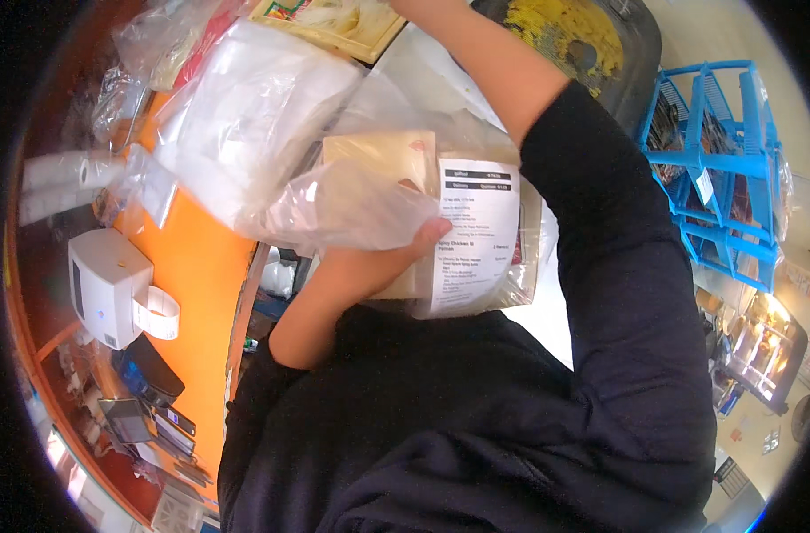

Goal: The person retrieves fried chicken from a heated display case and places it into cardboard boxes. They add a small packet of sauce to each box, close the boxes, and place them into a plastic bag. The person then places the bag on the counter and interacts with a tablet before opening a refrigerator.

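In front of my body is a clear plastic bag (356,209) around a pale cardboard box (383,153). A long white printed receipt (478,235) lies against the front of it. My left hand (383,271) is closed on the bag, its thumb pressing by the receipt's left edge and its fingers partly hidden behind the plastic. My right arm stretches up and away, so my right hand (427,7) is cut by the top edge and its fingers are out of sight. Nearest to it is a shallow yellow box (338,22).
White plastic bags (263,107) are heaped on the orange counter (191,293). A small white label printer (107,284) and a dark card terminal (147,377) stand at left. Far right are a black tray (640,53) with yellow residue and a blue tiered rack (716,164).
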Tool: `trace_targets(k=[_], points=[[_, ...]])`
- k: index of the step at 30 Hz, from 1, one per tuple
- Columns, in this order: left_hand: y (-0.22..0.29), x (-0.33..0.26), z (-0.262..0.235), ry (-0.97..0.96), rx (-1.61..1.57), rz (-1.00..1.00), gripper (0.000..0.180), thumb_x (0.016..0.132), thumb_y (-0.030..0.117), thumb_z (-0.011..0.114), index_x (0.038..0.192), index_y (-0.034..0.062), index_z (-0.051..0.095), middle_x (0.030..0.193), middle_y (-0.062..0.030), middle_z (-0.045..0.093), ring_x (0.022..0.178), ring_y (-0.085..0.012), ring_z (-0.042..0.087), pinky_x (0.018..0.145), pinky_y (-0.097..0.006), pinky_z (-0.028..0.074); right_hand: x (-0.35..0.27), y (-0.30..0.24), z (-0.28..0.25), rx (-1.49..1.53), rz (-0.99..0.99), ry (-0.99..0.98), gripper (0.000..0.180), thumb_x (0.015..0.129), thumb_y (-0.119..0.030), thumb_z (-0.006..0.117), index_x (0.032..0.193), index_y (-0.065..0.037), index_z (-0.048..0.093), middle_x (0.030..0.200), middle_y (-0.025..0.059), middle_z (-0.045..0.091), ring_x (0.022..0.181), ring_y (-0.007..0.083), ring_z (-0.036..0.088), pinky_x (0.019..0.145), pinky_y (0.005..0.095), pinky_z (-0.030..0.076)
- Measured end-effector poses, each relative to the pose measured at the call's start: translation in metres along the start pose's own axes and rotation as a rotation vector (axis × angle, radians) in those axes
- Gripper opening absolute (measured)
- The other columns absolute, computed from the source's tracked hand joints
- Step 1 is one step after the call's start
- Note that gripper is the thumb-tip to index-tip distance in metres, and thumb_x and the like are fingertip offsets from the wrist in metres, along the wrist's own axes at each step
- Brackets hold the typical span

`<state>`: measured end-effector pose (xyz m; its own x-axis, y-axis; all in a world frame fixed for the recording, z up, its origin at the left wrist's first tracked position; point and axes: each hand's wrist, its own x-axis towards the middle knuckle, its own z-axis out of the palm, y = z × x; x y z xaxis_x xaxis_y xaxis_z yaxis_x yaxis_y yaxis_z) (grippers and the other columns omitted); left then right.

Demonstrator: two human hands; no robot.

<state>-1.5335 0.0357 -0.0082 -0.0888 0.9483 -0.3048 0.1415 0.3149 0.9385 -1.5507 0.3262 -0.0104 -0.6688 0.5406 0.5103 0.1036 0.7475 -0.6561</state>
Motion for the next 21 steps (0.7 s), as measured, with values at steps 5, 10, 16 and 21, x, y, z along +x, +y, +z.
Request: trace_targets(k=[5, 10, 16, 21], points=[[0.001, -0.002, 0.004, 0.086, 0.012, 0.008, 0.045, 0.084, 0.039, 0.069, 0.108, 0.0016, 0.061, 0.103, -0.0132, 0.063, 0.097, -0.0243, 0.059, 0.088, -0.036, 0.045, -0.049, -0.096, -0.091, 0.206, 0.284, -0.38, 0.025, 0.081, -0.017, 0.07, 0.102, -0.006, 0.071, 0.09, 0.0151, 0.072, 0.082, 0.0255, 0.069, 0.073, 0.0368, 0.051], [-0.002, -0.004, 0.006, 0.106, -0.04, -0.142, 0.044, 0.085, 0.041, 0.069, 0.106, 0.0026, 0.062, 0.093, -0.0073, 0.064, 0.085, -0.0166, 0.059, 0.077, -0.032, 0.048, -0.151, -0.125, -0.117, 0.09, -0.007, -0.556, 0.016, 0.081, 0.001, 0.06, 0.091, -0.004, 0.071, 0.086, 0.0072, 0.067, 0.077, 0.0177, 0.063, 0.073, 0.0286, 0.05], [0.008, -0.009, 0.003, 0.032, -0.269, -0.191, 0.03, 0.086, 0.031, 0.071, 0.096, 0.0048, 0.061, 0.075, 0.0003, 0.059, 0.067, -0.009, 0.055, 0.061, -0.024, 0.045, -0.197, -0.153, -0.102, 0.169, 0.391, -0.407, 0.016, 0.082, 0.005, 0.063, 0.096, -0.001, 0.067, 0.09, 0.0052, 0.066, 0.08, 0.0116, 0.064, 0.074, 0.0258, 0.051], [0.005, -0.012, 0.005, 0.032, -0.262, -0.057, 0.033, 0.084, 0.026, 0.074, 0.102, 0.0043, 0.056, 0.081, -0.001, 0.059, 0.073, -0.0094, 0.055, 0.064, -0.024, 0.046, -0.212, -0.148, -0.092, 0.561, 0.679, -0.161, 0.017, 0.086, 0.0, 0.064, 0.103, 0.002, 0.063, 0.09, 0.0074, 0.068, 0.082, 0.0112, 0.066, 0.073, 0.0242, 0.054]])
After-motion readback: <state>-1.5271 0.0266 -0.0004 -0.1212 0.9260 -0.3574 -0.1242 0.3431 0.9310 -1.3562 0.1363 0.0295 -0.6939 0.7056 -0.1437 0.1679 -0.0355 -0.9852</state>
